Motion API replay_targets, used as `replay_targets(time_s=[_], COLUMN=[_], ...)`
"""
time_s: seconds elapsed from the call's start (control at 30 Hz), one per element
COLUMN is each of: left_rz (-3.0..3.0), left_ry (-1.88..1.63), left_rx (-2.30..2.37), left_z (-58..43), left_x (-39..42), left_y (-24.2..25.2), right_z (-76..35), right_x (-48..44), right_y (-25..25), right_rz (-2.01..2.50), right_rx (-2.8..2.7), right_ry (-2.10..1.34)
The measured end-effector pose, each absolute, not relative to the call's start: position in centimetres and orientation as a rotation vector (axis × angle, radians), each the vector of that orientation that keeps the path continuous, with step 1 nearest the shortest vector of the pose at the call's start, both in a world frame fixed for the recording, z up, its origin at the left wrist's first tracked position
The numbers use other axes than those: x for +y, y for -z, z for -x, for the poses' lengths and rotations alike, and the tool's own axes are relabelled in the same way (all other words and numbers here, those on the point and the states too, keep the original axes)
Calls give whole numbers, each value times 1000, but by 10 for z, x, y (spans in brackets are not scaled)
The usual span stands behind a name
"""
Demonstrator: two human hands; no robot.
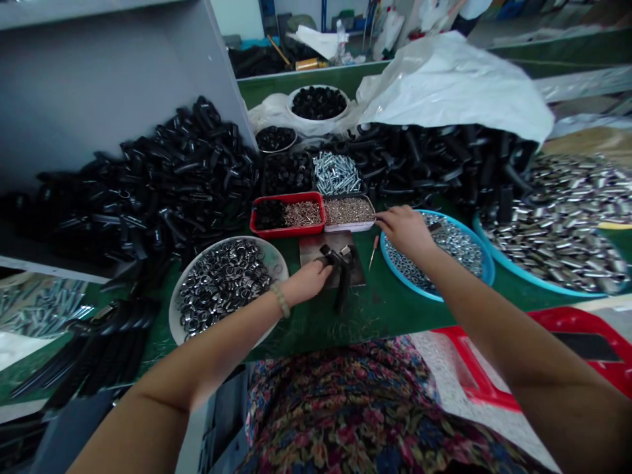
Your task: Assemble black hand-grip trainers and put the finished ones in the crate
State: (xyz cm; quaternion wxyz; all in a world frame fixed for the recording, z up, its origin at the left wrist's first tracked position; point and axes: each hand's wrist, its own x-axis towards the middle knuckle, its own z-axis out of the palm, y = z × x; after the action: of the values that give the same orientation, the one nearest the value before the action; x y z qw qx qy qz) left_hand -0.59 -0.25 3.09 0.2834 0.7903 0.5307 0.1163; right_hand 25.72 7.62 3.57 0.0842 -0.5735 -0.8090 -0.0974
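At the upper left of the frame, a heap of black plastic fittings (162, 178) lies against a grey panel (99, 85) on a green work table (385, 316). Below it, a round white tray (278, 263) holds shiny metal rings (222, 283).

The left hand (306, 283), with a beaded bracelet (280, 300) at its wrist, reaches past that tray. Its fingers (320, 266) lie on a black plastic fitting (342, 280) that sits on a dark metal plate (316, 249) at centre. The fingers are touching the fitting, but whether they are clamped on it cannot be told.

Just above are a red tray (286, 197) of black pieces and screws and a small tray of screws (349, 210). Behind them is a tray of bolts (336, 173).

The right hand (402, 230), fingers together, hovers over the rim of a blue basin (486, 270) of metal washers (434, 247). Any grip there cannot be told. A small red-handled screwdriver (374, 252) lies just left of the basin, and a larger blue basin (523, 274) of metal sleeves (557, 224) sits at the far right.
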Motion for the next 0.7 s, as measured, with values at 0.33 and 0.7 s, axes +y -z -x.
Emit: replay_targets(time_s=[0.33, 0.7], left_rz=[-2601, -2550], left_ry=[-331, -322], left_rx=[1687, 1713], left_z=[-29, -58], left_x=[109, 160], left_y=[-57, -43], right_z=[-197, -209], right_x=[151, 157], right_y=[-38, -30], right_rz=[1604, 1558], right_rx=[-2666, -2646], right_ry=[241, 104])
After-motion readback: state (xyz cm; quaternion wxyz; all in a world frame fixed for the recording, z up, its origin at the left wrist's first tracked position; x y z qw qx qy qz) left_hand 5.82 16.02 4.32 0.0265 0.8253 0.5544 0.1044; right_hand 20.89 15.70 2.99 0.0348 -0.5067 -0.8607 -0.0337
